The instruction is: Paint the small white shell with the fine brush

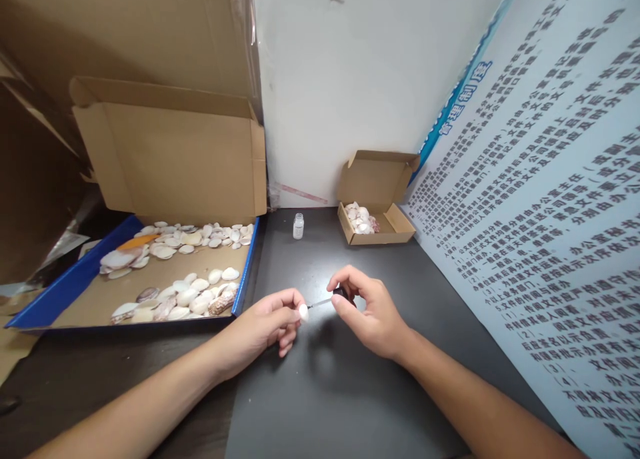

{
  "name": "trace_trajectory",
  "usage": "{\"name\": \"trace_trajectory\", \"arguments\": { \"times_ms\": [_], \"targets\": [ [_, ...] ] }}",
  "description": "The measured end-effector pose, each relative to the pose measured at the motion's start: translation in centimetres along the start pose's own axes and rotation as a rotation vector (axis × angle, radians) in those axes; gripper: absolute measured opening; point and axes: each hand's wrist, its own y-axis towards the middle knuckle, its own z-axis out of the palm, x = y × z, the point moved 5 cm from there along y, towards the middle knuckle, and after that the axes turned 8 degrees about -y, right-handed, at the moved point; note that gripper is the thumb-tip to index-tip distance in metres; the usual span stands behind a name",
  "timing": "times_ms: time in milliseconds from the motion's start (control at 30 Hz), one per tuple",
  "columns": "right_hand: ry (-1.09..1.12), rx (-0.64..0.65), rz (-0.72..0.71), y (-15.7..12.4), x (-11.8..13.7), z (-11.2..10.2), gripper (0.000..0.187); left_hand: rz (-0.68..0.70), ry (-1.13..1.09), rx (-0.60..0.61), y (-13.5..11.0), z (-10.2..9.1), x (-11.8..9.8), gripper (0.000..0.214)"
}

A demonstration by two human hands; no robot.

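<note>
Between the thumb and fingers of my left hand (273,320) is a small white seashell (304,312), held above the dark table. My right hand (367,306) pinches the black cap of a brush applicator (341,294). Its thin stem points left, and the tip reaches the shell's edge; whether it touches I cannot tell. Behind my hands a small clear glass bottle (299,227) with a printed label stands upright with no cap on.
A blue-edged cardboard box (247,272) at left holds rows of seashells (187,296) and an orange piece (136,242). Back right, a small open carton (383,238) holds more shells (360,218). A printed board (525,179) slants along the right; a white panel (320,92) stands behind.
</note>
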Motion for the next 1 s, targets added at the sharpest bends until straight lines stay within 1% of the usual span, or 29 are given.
{"name": "trace_trajectory", "arguments": {
  "times_ms": [133, 233, 333, 433, 533, 600, 800, 900, 1000],
  "targets": [
    [0.122, 0.006, 0.004, 0.15, 0.04, -0.17, 0.007, -0.008, -0.006, -0.005, -0.02, -0.03, 0.06, 0.021],
    [0.057, 0.008, 0.008, 0.09, 0.00, -0.01, 0.005, -0.013, -0.013, -0.004, -0.13, 0.00, 0.03, 0.019],
    [-0.029, 0.012, -0.019, -0.08, 0.18, 0.20, 0.007, -0.010, -0.020, -0.022, -0.28, 0.04, -0.09, 0.016],
    [0.003, 0.000, -0.046, -0.13, 0.46, 0.05, 0.006, -0.014, -0.025, -0.017, -0.37, 0.20, -0.18, 0.018],
    [0.061, -0.016, -0.038, -0.04, 0.49, -0.25, 0.005, -0.017, -0.026, -0.024, -0.41, 0.27, -0.26, 0.018],
    [0.075, -0.004, -0.029, 0.00, 0.41, -0.18, 0.005, -0.017, -0.026, -0.033, -0.42, 0.27, -0.33, 0.018],
    [-0.103, -0.012, -0.026, -0.18, 0.26, 0.25, 0.009, -0.017, -0.023, -0.026, -0.37, 0.47, -0.51, 0.016],
    [-0.022, -0.024, -0.023, -0.12, 0.39, -0.06, 0.007, -0.018, -0.021, -0.036, -0.36, 0.46, -0.56, 0.016],
    [0.079, 0.008, -0.008, 0.02, 0.38, -0.18, 0.006, -0.019, -0.025, -0.032, -0.39, 0.41, -0.49, 0.017]
  ]
}}
